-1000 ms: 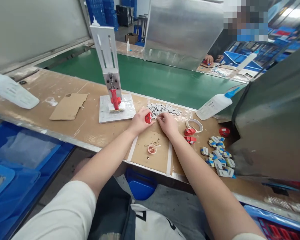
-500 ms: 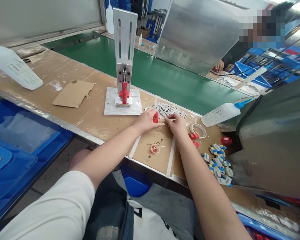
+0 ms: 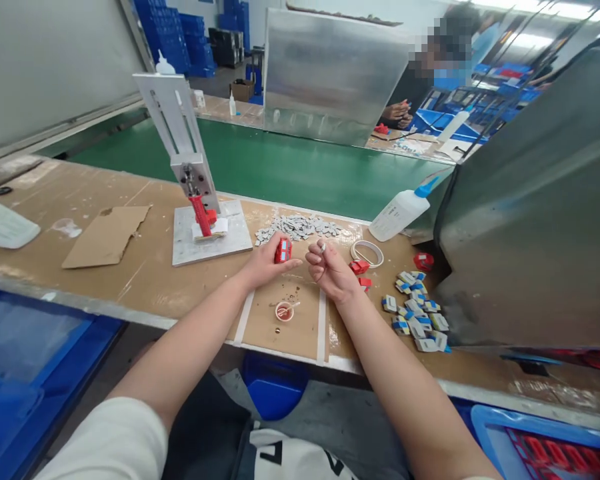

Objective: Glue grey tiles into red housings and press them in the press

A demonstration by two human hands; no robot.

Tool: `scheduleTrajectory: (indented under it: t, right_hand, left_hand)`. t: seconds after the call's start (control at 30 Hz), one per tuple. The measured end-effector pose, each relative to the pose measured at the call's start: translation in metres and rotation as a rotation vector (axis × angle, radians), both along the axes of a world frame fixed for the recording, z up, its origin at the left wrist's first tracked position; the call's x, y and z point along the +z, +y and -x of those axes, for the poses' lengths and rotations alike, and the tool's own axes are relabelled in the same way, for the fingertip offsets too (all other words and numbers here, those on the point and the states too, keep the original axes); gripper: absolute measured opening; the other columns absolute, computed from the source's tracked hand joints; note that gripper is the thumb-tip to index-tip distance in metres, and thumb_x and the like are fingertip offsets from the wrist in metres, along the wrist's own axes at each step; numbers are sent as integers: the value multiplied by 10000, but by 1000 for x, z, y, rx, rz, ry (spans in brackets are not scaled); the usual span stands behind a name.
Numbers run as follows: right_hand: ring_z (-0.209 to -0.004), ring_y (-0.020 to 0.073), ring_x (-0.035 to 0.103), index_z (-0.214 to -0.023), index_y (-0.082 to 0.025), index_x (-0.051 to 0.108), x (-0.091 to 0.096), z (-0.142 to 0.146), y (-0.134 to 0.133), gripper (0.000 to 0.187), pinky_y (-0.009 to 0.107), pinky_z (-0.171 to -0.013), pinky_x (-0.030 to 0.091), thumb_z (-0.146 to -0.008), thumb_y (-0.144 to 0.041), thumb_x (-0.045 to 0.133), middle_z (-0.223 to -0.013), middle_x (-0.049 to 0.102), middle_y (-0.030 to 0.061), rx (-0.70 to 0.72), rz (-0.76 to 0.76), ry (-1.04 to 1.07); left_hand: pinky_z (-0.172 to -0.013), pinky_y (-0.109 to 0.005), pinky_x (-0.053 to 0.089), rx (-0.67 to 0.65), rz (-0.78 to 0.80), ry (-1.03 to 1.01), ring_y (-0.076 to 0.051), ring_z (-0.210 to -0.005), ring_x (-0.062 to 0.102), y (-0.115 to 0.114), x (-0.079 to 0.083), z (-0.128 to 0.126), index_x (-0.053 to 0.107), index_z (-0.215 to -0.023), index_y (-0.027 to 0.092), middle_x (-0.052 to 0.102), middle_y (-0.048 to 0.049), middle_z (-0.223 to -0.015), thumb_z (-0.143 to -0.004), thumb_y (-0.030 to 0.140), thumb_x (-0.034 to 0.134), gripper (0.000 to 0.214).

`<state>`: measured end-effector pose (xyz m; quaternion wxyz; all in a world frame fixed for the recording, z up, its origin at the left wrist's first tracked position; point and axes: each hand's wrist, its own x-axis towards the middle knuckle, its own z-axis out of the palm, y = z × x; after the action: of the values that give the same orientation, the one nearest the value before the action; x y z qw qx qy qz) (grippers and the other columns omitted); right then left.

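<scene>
My left hand (image 3: pixel 269 261) is closed around a small red toy vehicle body (image 3: pixel 283 251) with pale window-like patches. Just to its right, my right hand (image 3: pixel 329 268) is raised off the table, pinching a small grey piece (image 3: pixel 323 247) between thumb and fingertips. Behind both hands lies a heap of flat grey pieces (image 3: pixel 300 227). In front of them stands a little cup (image 3: pixel 284 311) of reddish-brown stuff with a thin stick in it. Red parts (image 3: pixel 360 267) lie beside a roll of tape (image 3: pixel 367 253), close to my right wrist.
A metal press with a red handle (image 3: pixel 200 215) stands at left, near torn cardboard (image 3: pixel 107 235). At right are a white squeeze bottle (image 3: pixel 399 215) and several white, blue and yellow small parts (image 3: pixel 417 313). Beyond the green conveyor belt (image 3: pixel 280 157), a co-worker's hands (image 3: pixel 399 113) hold something.
My right hand has lifted away from the grey heap with a small piece in its fingertips. My left hand has turned the red body, showing its windows. The view has swung right.
</scene>
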<state>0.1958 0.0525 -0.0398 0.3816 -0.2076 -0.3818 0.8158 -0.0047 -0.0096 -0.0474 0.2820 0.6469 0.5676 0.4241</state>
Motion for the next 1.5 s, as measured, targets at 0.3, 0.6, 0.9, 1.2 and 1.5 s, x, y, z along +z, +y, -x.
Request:
scheduleTrajectory:
  t: [0.3,0.6,0.9,1.2,1.5]
  right_hand:
    - [-612,110,518,-852,-244,656,-5,6,-8,410,222,-498,495,-756,-542,921,-731,577,-31,-111,-244,-91]
    - [-573,128,597,-850,-231,725,-1,13,-12,379,295,-547,571,-777,-569,880,-718,669,-13,-230,-466,-276]
    - [-581,123,573,-858,-227,724,-7,15,-10,376,277,-534,548,-770,-552,892,-723,651,-12,-246,-417,-271]
    - [-600,75,499,-889,-250,579,4,-6,0,512,136,-413,449,-685,-526,960,-861,646,-32,-4,-31,52]
    - [-659,78,660,-1007,-219,729,-6,5,5,434,205,-586,659,-700,-388,985,-795,658,-59,11,28,-14]
  left_hand:
    - [-708,-318,449,-32,8,23,-173,-720,562,-8,9,-4,494,-1135,279,575,39,-840,-884,447,721,379]
    - [-701,-311,463,-75,20,-16,-162,-725,539,-6,4,-3,469,-1166,286,564,24,-900,-895,377,694,365]
    - [-681,-297,435,-38,31,42,-155,-701,528,-4,4,-3,473,-1175,284,546,48,-835,-874,302,679,365]
    - [-710,-325,478,6,24,99,-177,-723,586,-3,1,-2,492,-1173,286,604,28,-892,-886,336,694,354]
    - [-717,-308,453,4,25,49,-161,-726,542,-4,5,-3,482,-1135,272,569,35,-880,-879,308,675,323]
